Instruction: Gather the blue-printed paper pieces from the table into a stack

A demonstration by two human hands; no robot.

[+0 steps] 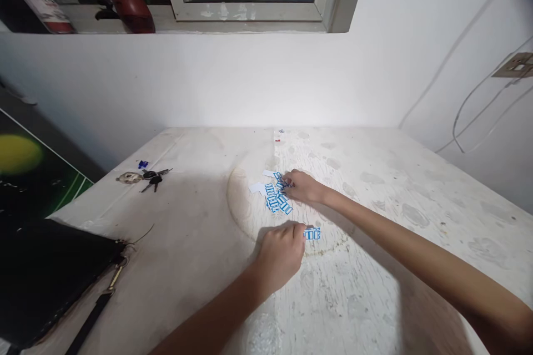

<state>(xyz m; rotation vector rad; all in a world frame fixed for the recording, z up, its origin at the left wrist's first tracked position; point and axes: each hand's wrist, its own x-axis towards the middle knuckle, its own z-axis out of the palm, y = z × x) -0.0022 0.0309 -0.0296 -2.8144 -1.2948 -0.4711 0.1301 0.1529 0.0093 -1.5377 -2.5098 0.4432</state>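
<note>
Near the middle of the table lies a small loose pile of white paper pieces [272, 199] printed with blue outlined shapes, some overlapping. My right hand [303, 186] reaches in from the right, its bent fingers closed at the upper right edge of this pile. What its fingertips pinch is mostly hidden. Closer to me, my left hand [283, 252] is closed, with thumb and forefinger on a blue-and-white paper strip [312, 233] that sticks out to the right. Two plain white scraps [257, 187] touch the pile's left side.
A bunch of keys [153, 177] and a small blue item [143, 165] lie at the left. A black pouch [54, 277] with a strap covers the near left corner. Tiny scraps [277, 140] lie near the wall. Bottles [129, 3] stand on the windowsill.
</note>
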